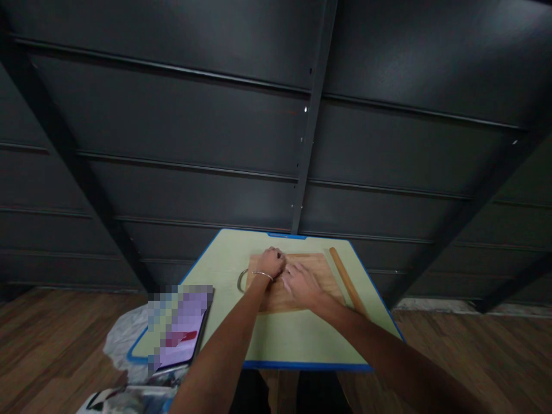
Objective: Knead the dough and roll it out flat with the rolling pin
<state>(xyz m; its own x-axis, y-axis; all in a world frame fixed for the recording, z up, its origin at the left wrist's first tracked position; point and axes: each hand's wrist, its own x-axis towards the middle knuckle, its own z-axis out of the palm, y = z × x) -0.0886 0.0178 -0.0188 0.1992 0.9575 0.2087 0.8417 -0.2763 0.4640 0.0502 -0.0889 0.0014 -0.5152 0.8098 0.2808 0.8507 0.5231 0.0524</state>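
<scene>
L hand (pixel 271 263) & R hand (pixel 301 283) are resting close tog. on 1 board (pixel 280 302); can't tell grip. 1 rod (pixel 346 278)'s lying ctr-right on 1 desk (pixel 302 339), 1 tablet (pixel 197 322) lower-left; dark wall (pixel 194 115) filling top.

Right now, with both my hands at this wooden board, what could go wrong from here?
Your right forearm crosses by the near end of the wooden rod; a bump might shift it. The tablet-like device sits at the near left corner of the table, close to your left forearm, so it could be nudged off. The board might slide if either hand pushes sideways.
</scene>
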